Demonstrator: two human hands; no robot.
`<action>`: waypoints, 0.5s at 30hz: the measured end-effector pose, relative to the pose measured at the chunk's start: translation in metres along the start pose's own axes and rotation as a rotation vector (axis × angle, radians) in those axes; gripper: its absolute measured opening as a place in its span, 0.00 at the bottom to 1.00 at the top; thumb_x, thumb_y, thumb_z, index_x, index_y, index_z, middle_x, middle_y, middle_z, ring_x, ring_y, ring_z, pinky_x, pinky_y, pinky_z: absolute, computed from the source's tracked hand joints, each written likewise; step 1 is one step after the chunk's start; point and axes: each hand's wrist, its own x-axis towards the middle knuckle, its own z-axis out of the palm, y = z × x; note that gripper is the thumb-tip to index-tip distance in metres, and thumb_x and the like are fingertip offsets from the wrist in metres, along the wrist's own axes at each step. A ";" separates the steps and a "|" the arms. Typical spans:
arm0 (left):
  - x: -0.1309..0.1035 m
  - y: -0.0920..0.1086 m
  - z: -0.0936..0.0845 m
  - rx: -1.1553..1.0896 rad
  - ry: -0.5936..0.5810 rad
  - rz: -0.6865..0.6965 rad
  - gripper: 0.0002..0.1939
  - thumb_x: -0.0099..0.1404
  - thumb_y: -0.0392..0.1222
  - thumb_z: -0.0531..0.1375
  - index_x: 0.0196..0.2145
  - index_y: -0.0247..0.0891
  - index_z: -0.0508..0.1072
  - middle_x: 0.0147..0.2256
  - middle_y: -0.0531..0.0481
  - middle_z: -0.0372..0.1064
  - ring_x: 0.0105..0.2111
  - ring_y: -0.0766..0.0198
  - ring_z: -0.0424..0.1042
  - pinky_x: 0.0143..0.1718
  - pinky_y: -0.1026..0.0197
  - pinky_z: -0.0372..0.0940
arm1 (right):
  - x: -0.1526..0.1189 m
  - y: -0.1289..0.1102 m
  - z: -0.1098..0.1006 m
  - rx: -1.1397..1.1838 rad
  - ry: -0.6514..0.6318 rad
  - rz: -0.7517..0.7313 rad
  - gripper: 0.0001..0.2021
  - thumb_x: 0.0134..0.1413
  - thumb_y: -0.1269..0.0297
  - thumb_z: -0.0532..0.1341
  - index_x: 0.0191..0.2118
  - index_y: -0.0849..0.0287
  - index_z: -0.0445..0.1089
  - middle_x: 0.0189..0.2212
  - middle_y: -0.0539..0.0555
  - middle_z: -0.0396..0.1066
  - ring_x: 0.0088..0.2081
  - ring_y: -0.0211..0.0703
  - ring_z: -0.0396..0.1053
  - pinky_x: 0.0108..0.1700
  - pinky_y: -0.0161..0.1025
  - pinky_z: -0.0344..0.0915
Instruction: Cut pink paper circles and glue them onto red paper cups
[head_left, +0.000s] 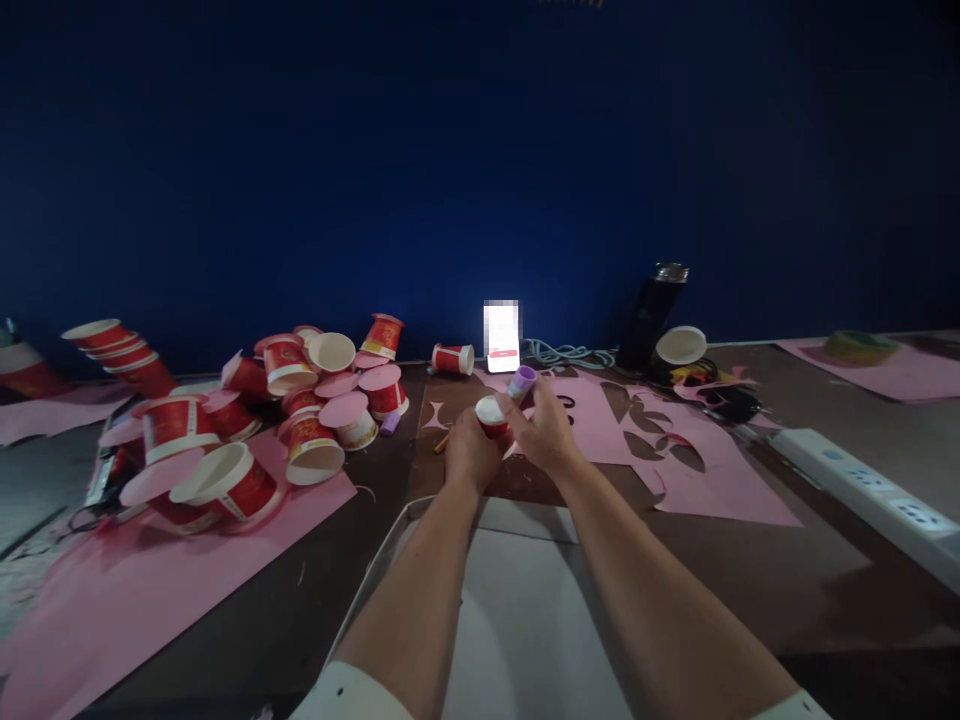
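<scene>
My left hand is wrapped round a red paper cup with a white end facing up. In my right hand is a purple glue stick, held close above the cup; whether its tip touches the cup is hidden by the fingers. To the left lies a small purple cap. Another red paper cup rests on its side beyond my hands. Pink paper is spread beside my right hand, some of it with rounded holes cut out.
Several red paper cups, many with pink paper discs, are heaped at the left on pink sheets. A lit phone leans at the back. Rightward are a cable, a dark flask, a tape roll and a white power strip.
</scene>
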 end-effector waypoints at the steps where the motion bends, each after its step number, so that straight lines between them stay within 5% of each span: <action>1: 0.000 0.000 0.000 0.003 -0.002 0.008 0.19 0.52 0.44 0.64 0.41 0.35 0.67 0.41 0.40 0.71 0.43 0.53 0.70 0.41 0.57 0.62 | 0.000 0.000 0.001 -0.033 -0.012 -0.026 0.10 0.55 0.56 0.56 0.37 0.57 0.64 0.31 0.54 0.68 0.31 0.42 0.64 0.35 0.39 0.62; 10: 0.002 -0.002 0.004 -0.002 0.023 0.029 0.23 0.50 0.50 0.65 0.40 0.35 0.68 0.41 0.40 0.71 0.43 0.54 0.70 0.42 0.56 0.62 | 0.001 0.006 -0.002 -0.149 0.157 0.050 0.11 0.55 0.57 0.55 0.40 0.59 0.63 0.35 0.58 0.67 0.35 0.46 0.65 0.38 0.43 0.63; 15: 0.001 -0.003 0.002 -0.049 0.015 0.045 0.22 0.50 0.46 0.65 0.41 0.34 0.68 0.41 0.39 0.71 0.42 0.53 0.70 0.42 0.55 0.62 | -0.001 -0.004 -0.003 0.065 0.042 0.045 0.14 0.53 0.56 0.58 0.44 0.58 0.65 0.33 0.54 0.70 0.32 0.42 0.67 0.37 0.39 0.64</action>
